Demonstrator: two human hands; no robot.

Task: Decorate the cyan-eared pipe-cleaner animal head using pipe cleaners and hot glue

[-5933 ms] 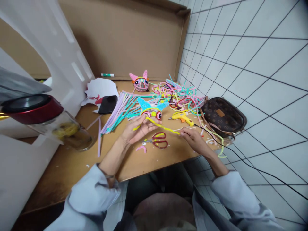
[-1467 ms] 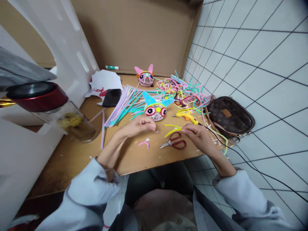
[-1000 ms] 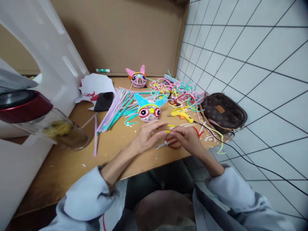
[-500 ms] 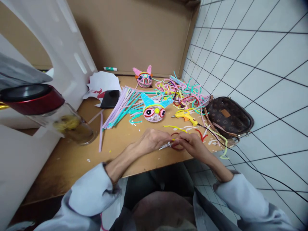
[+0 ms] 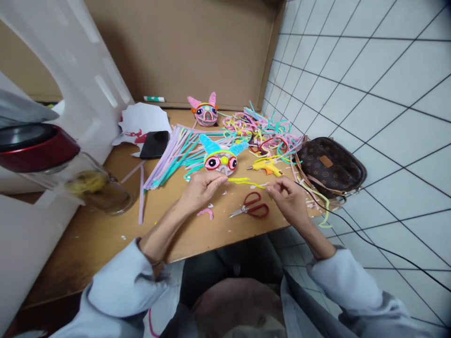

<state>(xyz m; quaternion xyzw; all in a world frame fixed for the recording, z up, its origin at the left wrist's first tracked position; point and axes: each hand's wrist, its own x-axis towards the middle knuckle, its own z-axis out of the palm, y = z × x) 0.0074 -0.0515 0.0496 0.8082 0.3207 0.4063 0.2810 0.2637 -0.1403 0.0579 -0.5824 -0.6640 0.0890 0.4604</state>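
My left hand [image 5: 200, 190] pinches a short yellow pipe cleaner [image 5: 241, 179] that points to the right. My right hand [image 5: 291, 199] has its thumb and forefinger together at the right end of a second yellow pipe cleaner [image 5: 255, 185], lying along the table. Below and between the hands, red-handled scissors [image 5: 251, 206] rest with their blades to the left. Just behind my left hand sits a round animal head with blue ears [image 5: 223, 162] and pink-ringed eyes. A curved pink piece [image 5: 206, 213] lies below my left hand.
A yellow glue gun [image 5: 266, 165], its black cord running right, lies behind my right hand. Farther back are tangled pipe cleaners [image 5: 264, 134], straight lilac and teal ones [image 5: 172, 157], and a pink-eared head [image 5: 205, 115]. A brown bag [image 5: 329, 164], phone [image 5: 155, 144] and glass bottle [image 5: 102, 188] flank them.
My hands have moved apart, the left away to the left with the yellow pipe cleaner, the right to the pipe cleaner on the table. The scissors and pink piece are now uncovered.
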